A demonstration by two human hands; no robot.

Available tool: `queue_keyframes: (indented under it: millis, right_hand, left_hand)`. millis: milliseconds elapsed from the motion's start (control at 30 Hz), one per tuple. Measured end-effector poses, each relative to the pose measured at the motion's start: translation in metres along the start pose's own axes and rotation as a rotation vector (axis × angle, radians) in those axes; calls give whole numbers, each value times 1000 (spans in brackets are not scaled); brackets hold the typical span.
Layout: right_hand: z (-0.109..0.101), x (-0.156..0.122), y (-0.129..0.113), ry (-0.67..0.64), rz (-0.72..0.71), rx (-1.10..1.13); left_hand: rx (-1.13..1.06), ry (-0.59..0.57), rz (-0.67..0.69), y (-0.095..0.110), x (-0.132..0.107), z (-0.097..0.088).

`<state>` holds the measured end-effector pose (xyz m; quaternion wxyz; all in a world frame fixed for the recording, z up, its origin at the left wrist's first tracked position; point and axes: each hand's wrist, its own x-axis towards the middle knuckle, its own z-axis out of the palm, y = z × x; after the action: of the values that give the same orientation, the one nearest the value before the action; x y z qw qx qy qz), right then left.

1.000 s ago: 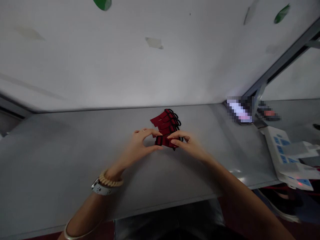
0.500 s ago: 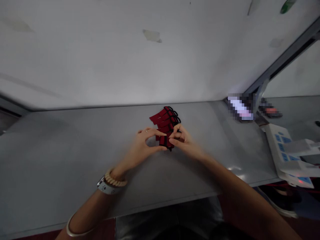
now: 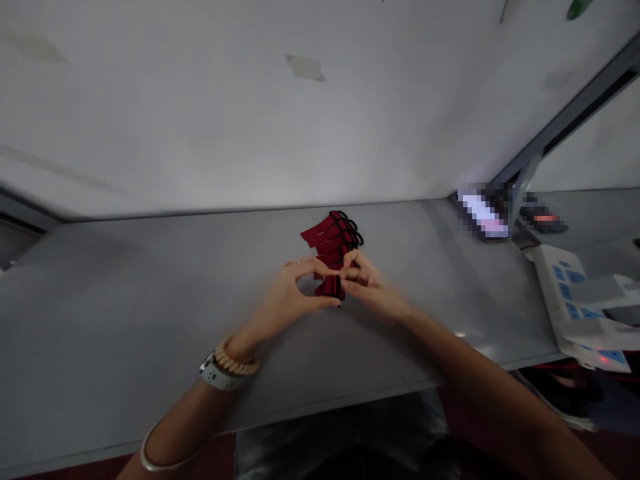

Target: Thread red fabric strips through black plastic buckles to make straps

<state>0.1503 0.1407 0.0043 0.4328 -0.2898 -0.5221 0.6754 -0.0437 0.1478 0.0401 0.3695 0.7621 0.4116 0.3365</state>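
Observation:
Both my hands meet over the middle of a grey table (image 3: 125, 300). My left hand (image 3: 293, 297) and my right hand (image 3: 367, 283) pinch a small dark red strap (image 3: 330, 287) with black edging between their fingertips, just above the tabletop. The strap looks bunched or folded short between the fingers. Right behind my hands lies a fanned pile of similar red straps (image 3: 330, 237) with black loops at their far ends. A watch and a beaded band sit on my left wrist.
A white wall rises behind the table. At the right stand a blurred-out lit screen (image 3: 483, 213) and a white device with blue buttons (image 3: 575, 303) near the table's edge. A metal frame post (image 3: 565, 123) slants up at the right.
My hands have drawn closer together and the red strap between them has gone from stretched out flat to bunched short. The view has shifted slightly.

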Motion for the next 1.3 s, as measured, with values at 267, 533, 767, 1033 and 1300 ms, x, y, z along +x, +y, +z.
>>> queue_keyframes:
  millis: [267,533,767,1033,1300]
  right_hand:
    - [4,-3,-9,85,-157,-444]
    - [-1,-1,-4,96,-357,-730]
    - [5,-8,-22,9,-337,-382]
    - [-9,-2,-24,192,-212,-402]
    - [2,-2,-21,228,-171,-569]
  left_hand:
    - [386,129,7,0,-3,4]
    - [525,116,34,2,-2,6]
    - [496,32,-41,-3,0,13]
    - [231,55,-14,5,-1,6]
    - [376,56,-21,5,-2,7]
